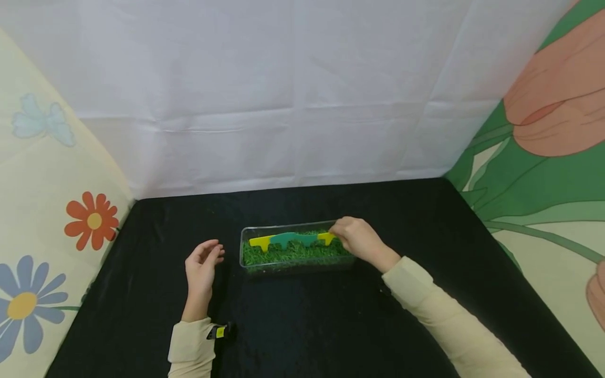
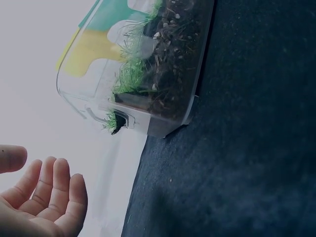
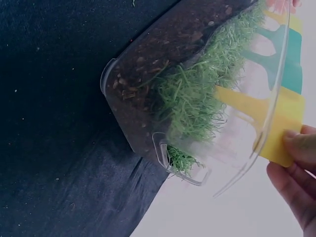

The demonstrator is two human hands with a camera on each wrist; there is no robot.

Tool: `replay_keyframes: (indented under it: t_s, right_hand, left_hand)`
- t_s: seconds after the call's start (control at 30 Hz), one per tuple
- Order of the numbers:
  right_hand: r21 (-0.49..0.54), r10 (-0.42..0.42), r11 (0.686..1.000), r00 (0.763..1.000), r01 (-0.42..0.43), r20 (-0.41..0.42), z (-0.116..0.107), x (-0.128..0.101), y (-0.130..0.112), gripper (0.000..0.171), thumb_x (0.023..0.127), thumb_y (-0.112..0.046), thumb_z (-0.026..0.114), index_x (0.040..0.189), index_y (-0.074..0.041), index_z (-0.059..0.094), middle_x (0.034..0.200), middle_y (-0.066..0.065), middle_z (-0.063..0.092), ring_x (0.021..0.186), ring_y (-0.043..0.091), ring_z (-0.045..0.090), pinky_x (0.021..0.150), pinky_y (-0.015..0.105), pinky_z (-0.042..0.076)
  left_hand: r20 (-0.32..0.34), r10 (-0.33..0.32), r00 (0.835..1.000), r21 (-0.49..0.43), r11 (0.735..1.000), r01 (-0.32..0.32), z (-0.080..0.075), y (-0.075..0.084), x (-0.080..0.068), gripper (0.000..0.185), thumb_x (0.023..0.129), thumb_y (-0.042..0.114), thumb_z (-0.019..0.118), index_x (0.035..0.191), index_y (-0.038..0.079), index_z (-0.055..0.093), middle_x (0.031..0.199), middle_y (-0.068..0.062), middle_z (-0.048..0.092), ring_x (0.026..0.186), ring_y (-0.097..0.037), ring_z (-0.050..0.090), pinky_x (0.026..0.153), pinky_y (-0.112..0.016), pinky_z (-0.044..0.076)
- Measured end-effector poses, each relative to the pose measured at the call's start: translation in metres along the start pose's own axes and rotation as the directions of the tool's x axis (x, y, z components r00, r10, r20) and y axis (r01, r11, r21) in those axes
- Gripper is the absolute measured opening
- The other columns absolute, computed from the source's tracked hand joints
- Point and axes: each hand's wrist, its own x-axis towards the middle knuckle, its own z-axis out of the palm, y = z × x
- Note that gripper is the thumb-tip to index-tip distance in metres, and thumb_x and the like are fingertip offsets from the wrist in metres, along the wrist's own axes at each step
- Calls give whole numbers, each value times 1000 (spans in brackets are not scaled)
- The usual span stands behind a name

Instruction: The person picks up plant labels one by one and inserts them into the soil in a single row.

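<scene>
Head view: my right hand [image 1: 359, 240] pinches the right end of the yellow-and-green fence strip [image 1: 292, 239], standing along the far side of the grass tray [image 1: 250, 265], seemingly not fully pressed in. My left hand [image 1: 202, 265] hovers open, near left.

black desk [image 1: 307, 325]; clear tub [image 1: 246, 247] of bright green grass [image 1: 293, 253] over dark soil [image 3: 148, 64]; yellow-and-teal strip [image 1: 290, 239]; cream sleeves [image 1: 444, 310]; floral side panels [image 1: 47, 210].
</scene>
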Motion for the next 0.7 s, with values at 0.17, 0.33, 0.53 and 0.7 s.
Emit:
replay_keyframes:
  t_s: [0.17,0.33,0.53,0.7]
  right_hand:
    - [8,0,1000,1000,0,0,2,1,-1,18,76,10,64,85,-4,71,80,5,64,74,18,61,65,28,51]
    - [12,-5,1000,1000,5,-4,4,2,-1,18,77,10,63,85,-4,71,79,5,65,73,18,61,64,28,51]
    - [14,-6,1000,1000,6,8,3,2,-1,17,77,9,63,86,-3,71,80,6,65,74,18,61,64,29,51]
    - [0,4,1000,1000,-4,22,2,1,0,15,79,6,65,89,-4,70,83,6,65,76,18,61,67,29,51]
  left_hand:
    - [-3,1,1000,-10,1000,-1,1,0,-1,19,89,-2,53,104,-14,55,82,-4,62,72,-8,60,65,-20,51]
    - [-3,7,1000,0,1000,-7,0,0,0,20,89,-2,53,105,-14,55,83,-2,62,73,-9,60,66,-20,51]
    - [0,5,1000,10,1000,-5,-1,0,0,19,90,-1,53,105,-13,55,83,-1,61,74,-8,60,67,-19,50]
    - [-3,-1,1000,11,1000,1,-1,0,-1,20,90,-1,52,105,-13,55,82,1,61,74,-8,60,67,-19,50]
